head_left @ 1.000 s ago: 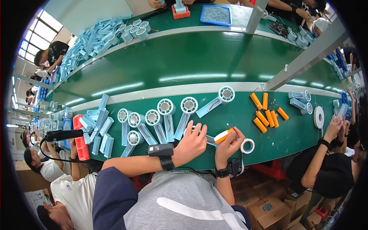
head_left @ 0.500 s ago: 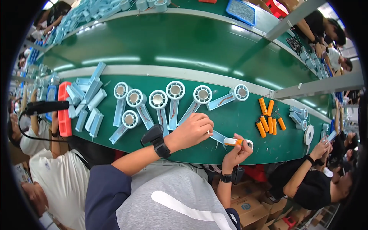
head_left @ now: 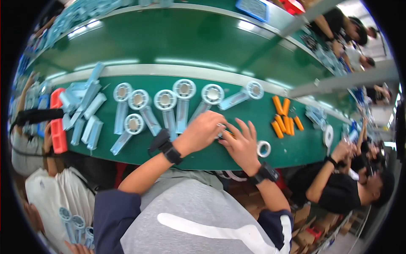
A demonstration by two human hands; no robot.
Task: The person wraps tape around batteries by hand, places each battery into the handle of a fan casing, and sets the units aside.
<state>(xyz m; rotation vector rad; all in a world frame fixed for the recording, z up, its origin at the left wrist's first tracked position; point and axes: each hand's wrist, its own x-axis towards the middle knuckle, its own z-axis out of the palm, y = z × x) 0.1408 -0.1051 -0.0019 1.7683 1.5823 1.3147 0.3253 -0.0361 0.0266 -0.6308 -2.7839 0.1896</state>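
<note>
My left hand (head_left: 205, 130) is closed over the end of a light blue fan handle (head_left: 220, 135), most of it hidden by my fingers. My right hand (head_left: 241, 144) meets it from the right, thumb and a finger closing at a sliver of orange battery (head_left: 229, 133) while its other fingers stick up. Just right of that hand lies a small white ring (head_left: 263, 149). Beyond my hands several light blue handheld fan bodies (head_left: 185, 89) with round slotted heads form a row. Several orange batteries (head_left: 279, 109) lie at the right.
Light blue handle pieces (head_left: 89, 111) are heaped on the left, beside a red tray (head_left: 58, 135). A white roll (head_left: 328, 136) stands at the right near more blue fan parts (head_left: 315, 115). A metal rail (head_left: 169, 71) borders the green bench (head_left: 190, 163); co-workers sit on both sides.
My right hand has moved left and up with the orange battery to meet my left hand, uncovering the white ring. The view has shifted slightly. At lower left, fans and a co-worker's hand have appeared.
</note>
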